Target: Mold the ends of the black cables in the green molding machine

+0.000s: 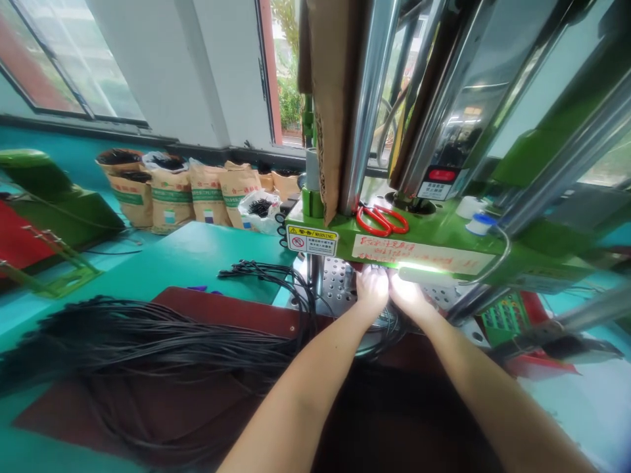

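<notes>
Both hands reach under the green press head of a machine, in the glare of a small lamp [426, 272]. My left hand [373, 289] is closed, its fingers curled over the metal plate [338, 282] with holes. Close beside it, my right hand [408, 293] also looks closed, its fingertips washed out by the light and partly behind the lamp. Whatever the fingers hold is too small and bright to make out. Black cables [387, 332] loop below the hands. To the left, a large bundle of black cables [162, 335] lies on a dark red board [221, 309].
Red-handled scissors [382, 220] and a white spool [480, 225] rest on the green press head [320, 226]. Steel columns [369, 105] rise from it. More cable ends [261, 268] lie on the green table [197, 256]. Several paper sacks [170, 197] stand by the wall.
</notes>
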`<act>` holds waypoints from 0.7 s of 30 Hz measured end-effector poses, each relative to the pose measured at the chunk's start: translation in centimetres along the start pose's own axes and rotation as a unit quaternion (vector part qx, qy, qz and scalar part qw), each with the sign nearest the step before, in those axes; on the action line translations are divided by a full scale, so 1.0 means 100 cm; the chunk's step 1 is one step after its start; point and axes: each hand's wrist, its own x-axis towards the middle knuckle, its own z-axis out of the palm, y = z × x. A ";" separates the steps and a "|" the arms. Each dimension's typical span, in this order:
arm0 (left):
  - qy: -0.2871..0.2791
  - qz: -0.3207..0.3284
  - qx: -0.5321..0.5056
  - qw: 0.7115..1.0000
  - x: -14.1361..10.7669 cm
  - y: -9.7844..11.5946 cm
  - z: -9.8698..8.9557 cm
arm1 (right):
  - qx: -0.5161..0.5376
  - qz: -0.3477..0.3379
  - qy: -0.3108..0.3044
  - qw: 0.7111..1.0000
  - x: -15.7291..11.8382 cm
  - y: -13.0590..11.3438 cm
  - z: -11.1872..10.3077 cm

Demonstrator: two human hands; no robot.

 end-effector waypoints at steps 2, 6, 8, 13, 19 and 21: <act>0.000 0.003 0.002 1.000 0.000 -0.001 0.001 | -0.005 0.008 0.004 1.000 0.000 0.000 0.002; 0.007 0.013 0.006 1.000 0.002 -0.003 0.003 | -0.016 0.018 0.007 1.000 0.003 0.001 0.005; 0.011 0.016 0.008 1.000 0.003 -0.002 0.003 | -0.015 0.013 0.008 1.000 0.005 0.001 0.004; 0.024 0.010 0.009 1.000 0.007 0.002 -0.001 | 0.006 -0.019 0.008 1.000 0.006 0.008 0.001; -0.016 0.079 0.008 0.997 0.006 -0.019 -0.006 | 0.037 -0.067 -0.014 0.997 -0.008 0.031 0.002; -0.034 0.125 0.003 0.992 0.006 -0.029 -0.008 | 0.043 -0.085 -0.029 0.995 -0.011 0.038 0.003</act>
